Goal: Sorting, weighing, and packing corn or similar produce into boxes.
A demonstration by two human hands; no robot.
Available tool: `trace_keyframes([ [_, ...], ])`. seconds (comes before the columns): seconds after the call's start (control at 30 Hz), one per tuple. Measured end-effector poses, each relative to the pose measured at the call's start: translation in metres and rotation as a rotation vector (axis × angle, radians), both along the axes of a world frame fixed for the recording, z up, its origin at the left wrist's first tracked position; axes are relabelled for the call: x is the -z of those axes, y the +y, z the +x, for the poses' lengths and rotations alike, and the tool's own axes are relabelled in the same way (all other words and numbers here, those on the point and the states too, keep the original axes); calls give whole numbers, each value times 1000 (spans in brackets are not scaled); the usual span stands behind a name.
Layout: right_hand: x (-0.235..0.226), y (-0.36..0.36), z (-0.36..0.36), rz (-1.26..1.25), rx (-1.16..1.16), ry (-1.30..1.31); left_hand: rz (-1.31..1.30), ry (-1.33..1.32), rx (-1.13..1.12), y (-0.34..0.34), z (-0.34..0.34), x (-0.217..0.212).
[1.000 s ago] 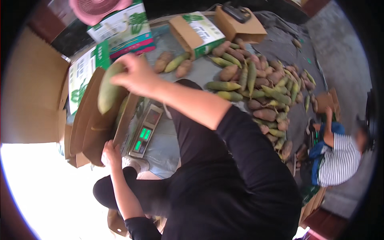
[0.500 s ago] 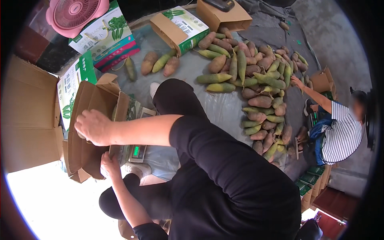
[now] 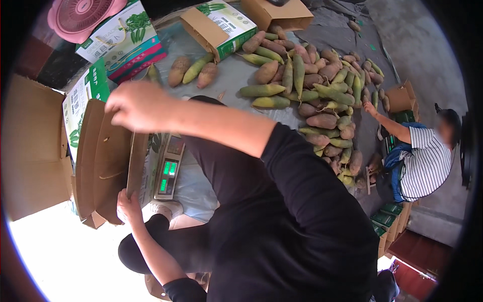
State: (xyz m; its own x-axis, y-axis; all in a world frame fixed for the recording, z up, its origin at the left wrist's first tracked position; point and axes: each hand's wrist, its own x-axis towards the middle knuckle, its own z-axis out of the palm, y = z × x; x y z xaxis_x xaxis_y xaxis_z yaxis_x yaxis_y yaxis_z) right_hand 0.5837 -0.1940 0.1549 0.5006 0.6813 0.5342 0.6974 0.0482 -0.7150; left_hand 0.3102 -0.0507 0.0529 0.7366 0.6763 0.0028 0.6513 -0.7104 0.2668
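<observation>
A cardboard box [image 3: 100, 191] with its brown inside showing stands before me, and a thin cord hangs inside its wall. My left hand [image 3: 130, 206] is closed on the box's near lower edge. Over the box's upper edge is my right hand [image 3: 138, 106], fingers curled together; whatever is in them, if anything, is hidden. Beside the box lies a digital scale [image 3: 167, 171] with lit green displays, partly covered by the box wall. Green radishes [image 3: 198, 68] and brownish roots lie beyond my right forearm.
A large pile of green and brownish roots [image 3: 322, 95] covers the sheeting on the right. Printed cartons [image 3: 229, 25] stand at the back, a pink fan [image 3: 83, 17] at the upper left. A co-worker in a striped shirt [image 3: 427, 161] reaches into the pile from the right.
My right hand has risen from inside the box to above its upper edge. My left hand stays at the box edge. More of the scale shows, and the view has shifted slightly.
</observation>
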Motion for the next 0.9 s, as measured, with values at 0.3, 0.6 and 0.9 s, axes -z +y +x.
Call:
trace_keyframes([
  [0.3,204,-214,110,-409,697,359,8,-20,80,10,3,15],
  [0.6,332,-368,101,-984,1087,637,92,-1,17,16,-8,22],
  [0.9,361,-378,148,-733,1177,748,115,13,-8,16,-12,21],
])
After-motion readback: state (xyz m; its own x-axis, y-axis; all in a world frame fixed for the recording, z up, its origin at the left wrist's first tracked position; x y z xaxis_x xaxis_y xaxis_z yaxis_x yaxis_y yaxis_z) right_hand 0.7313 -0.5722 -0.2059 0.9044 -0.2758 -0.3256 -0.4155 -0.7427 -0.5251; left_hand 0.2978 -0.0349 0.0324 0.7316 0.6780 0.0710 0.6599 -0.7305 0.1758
